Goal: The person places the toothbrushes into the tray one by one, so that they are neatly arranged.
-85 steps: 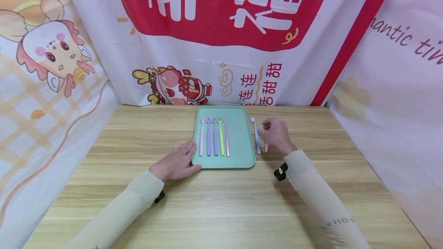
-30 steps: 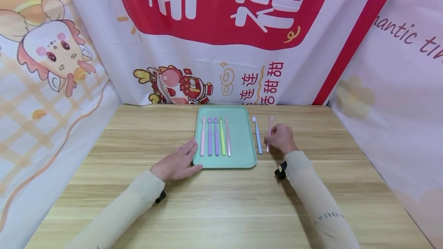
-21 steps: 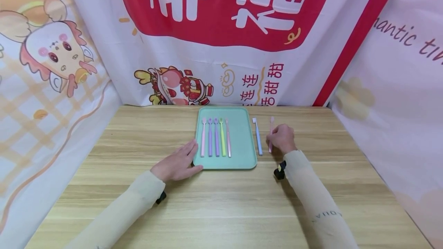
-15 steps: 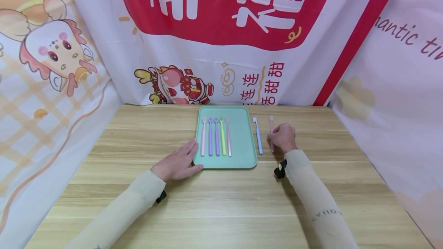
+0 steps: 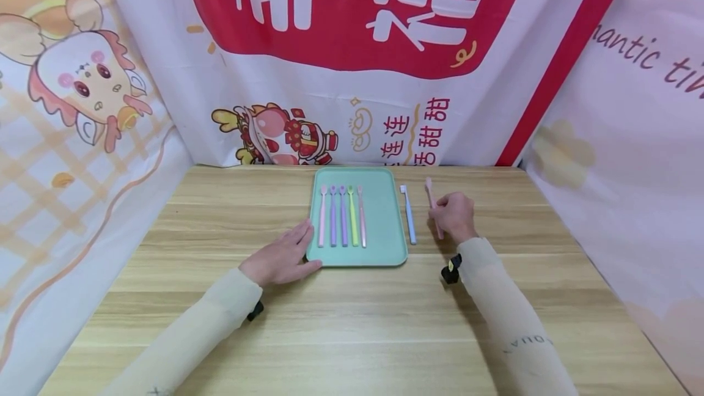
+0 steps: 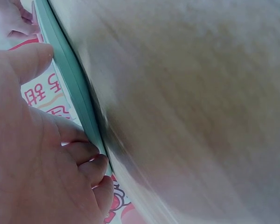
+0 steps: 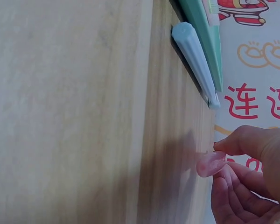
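My right hand point(image 5: 455, 216) pinches a pink toothbrush point(image 5: 429, 186) between thumb and fingers, to the right of the tray. The brush slants, its head pointing away and a little left; in the right wrist view its handle end point(image 7: 210, 164) faces the camera. My left hand point(image 5: 282, 256) lies along the left edge of a mint-green tray point(image 5: 385, 249), fingers and thumb touching the rim. Inside the tray several toothbrushes lie in a row: a pink one point(image 5: 322, 219), two purple ones point(image 5: 333, 219), a yellow-green one point(image 5: 353, 219) and a thinner pink one point(image 5: 362, 219).
A blue toothbrush point(image 5: 409, 219) with a white head lies on the wooden table point(image 5: 352, 335) between the tray and my right hand. Printed cloth point(image 5: 341, 115) hangs behind the table's far edge and along both sides.
My right hand has shifted slightly right and away from me, turning the pink toothbrush so its head leans left. Earlier that brush stood straighter, nearer the blue one. My left hand stays at the tray.
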A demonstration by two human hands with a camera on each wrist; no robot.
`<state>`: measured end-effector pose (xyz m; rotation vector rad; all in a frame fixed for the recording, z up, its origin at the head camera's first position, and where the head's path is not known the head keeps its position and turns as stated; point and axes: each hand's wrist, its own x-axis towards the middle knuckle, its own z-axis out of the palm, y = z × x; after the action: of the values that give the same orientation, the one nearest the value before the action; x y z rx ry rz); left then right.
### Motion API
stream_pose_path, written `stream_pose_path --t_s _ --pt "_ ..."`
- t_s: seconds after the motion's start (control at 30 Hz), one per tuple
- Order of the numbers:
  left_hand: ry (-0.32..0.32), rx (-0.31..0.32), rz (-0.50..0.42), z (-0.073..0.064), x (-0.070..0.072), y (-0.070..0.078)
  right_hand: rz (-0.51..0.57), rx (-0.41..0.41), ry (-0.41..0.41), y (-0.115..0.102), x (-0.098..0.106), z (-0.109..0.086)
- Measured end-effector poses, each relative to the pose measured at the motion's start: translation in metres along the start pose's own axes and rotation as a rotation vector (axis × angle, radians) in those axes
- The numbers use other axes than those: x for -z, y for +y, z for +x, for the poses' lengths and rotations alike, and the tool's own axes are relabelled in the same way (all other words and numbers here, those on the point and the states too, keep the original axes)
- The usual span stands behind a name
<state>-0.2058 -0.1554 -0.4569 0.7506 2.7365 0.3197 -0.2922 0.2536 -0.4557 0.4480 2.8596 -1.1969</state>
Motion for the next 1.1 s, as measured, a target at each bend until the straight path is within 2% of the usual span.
stream_pose_path --t_s 0.27,0.47,1.1 --pt "0.007 -0.003 0.006 0.000 0.000 0.001 -0.052 0.135 0.039 0.004 0.005 -0.007" --pt "0.009 -0.002 0.011 0.000 -0.002 0.000 -0.059 0.167 0.028 0.003 0.007 -0.013" --pt "0.016 -0.001 0.002 -0.001 -0.001 0.001 0.024 0.266 0.020 -0.009 0.005 -0.031"
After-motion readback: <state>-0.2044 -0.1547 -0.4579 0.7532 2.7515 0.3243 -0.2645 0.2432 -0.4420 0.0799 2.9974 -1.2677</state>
